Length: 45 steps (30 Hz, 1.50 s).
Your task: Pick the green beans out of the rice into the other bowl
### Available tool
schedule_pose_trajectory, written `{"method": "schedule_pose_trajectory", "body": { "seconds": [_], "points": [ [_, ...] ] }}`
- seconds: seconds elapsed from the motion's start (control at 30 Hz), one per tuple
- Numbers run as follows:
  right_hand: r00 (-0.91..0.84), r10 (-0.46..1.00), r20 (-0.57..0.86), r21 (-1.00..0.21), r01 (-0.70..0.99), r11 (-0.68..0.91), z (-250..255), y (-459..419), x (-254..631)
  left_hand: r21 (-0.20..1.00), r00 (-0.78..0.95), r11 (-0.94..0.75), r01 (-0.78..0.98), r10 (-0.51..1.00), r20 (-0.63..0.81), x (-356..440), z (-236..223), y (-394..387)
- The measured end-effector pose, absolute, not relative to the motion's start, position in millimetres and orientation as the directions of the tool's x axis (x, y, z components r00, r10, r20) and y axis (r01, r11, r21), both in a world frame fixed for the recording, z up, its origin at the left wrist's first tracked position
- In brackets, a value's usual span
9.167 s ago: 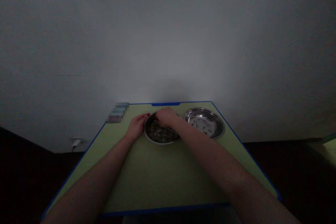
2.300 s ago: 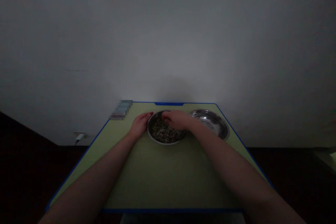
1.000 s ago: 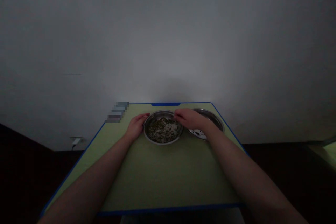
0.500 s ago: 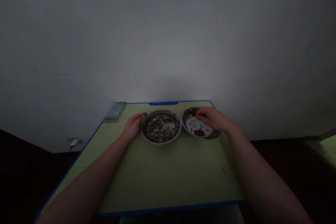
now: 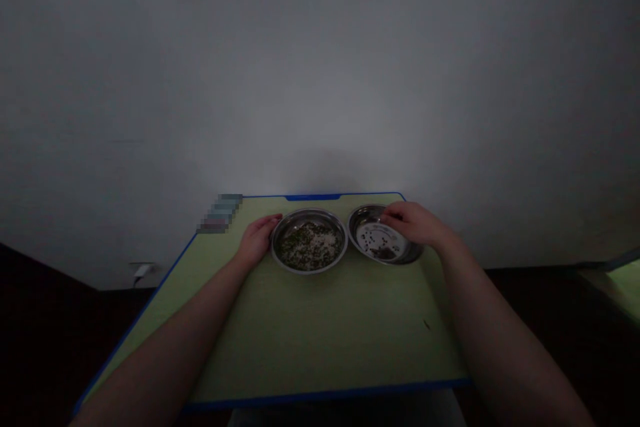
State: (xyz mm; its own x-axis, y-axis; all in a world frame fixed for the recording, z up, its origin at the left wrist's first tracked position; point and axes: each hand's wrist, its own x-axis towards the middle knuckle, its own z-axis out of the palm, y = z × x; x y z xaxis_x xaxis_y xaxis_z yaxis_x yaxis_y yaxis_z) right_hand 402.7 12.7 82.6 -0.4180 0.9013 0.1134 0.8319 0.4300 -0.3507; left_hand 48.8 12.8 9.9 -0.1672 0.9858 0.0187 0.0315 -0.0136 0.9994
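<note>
The left stainless steel bowl (image 5: 309, 272) is steadied at its outer side by the left hand (image 5: 255, 240), whose fingers are laid along the rim rather than closed around it. In it, pale grains and small dark and greenish pieces (image 5: 309, 247) are mixed together. Just beside it on the green table (image 5: 320, 333) stands the right stainless steel bowl (image 5: 370, 257), in which sparse dark pieces (image 5: 384, 253) are scattered and gathered near the front. Over its far right part the right hand (image 5: 417, 223) is held, the fingers drawn close together; whether anything is pinched between them cannot be told. The step in hand is judged to be a placing or picking of small pieces at this bowl; which of the two cannot be settled. For a release, the fingertips would need to be parted low and well inside the rim; for a pick, a fine pinch would be required, with the scattered pieces left undisturbed.
</note>
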Motion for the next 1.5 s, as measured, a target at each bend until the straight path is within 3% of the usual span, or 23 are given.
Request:
{"method": "schedule_pose_trajectory", "body": {
  "seconds": [0.37,0.77,1.17,1.5],
  "points": [
    [-0.707,0.704,0.064,-0.149,0.691,0.708,86,27,302,1.0,-0.144,-0.017,-0.006,0.99,0.016,46,3,18],
    [-0.708,0.704,-0.058,0.035,0.703,0.71,68,48,208,0.997,-0.164,-0.043,0.062,0.985,0.053,48,10,13],
    [-0.714,0.688,-0.128,0.007,0.694,0.72,59,54,202,0.999,-0.141,-0.037,-0.01,0.989,0.035,46,5,17],
    [-0.764,0.645,-0.031,-0.058,0.646,0.762,69,51,222,0.997,-0.148,-0.057,0.045,0.987,0.063,48,10,14]
  ]
}}
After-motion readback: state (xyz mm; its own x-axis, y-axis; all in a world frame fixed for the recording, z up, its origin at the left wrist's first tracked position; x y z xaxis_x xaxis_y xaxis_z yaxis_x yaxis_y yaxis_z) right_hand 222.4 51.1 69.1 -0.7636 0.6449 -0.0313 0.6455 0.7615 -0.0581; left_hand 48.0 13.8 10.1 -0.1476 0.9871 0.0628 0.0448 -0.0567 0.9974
